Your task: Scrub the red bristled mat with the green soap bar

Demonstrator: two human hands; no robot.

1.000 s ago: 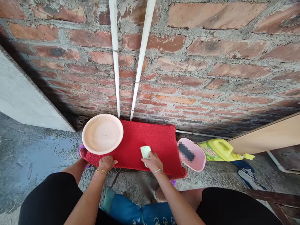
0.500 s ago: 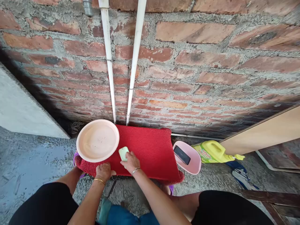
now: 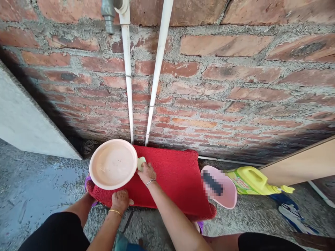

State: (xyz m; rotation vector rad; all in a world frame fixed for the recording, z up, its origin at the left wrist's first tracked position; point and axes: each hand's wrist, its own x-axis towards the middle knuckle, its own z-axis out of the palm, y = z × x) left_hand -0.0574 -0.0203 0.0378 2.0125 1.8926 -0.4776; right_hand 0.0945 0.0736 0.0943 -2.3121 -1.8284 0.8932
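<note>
A red mat lies on the ground against the brick wall. My right hand presses a pale green bar of soap onto the mat's far left part, right beside a peach round basin that rests on the mat's left end. My left hand grips the mat's near edge below the basin. Both wrists carry a thin bangle.
Two white pipes run down the brick wall behind the mat, with a grey tap at the top. Right of the mat lie a pink scoop, a yellow detergent jug and a wooden board. A concrete slab stands on the left.
My right hand has slid the soap across the mat from its middle-right to the far left, up beside the basin. My left hand has stayed on the mat's near edge.
</note>
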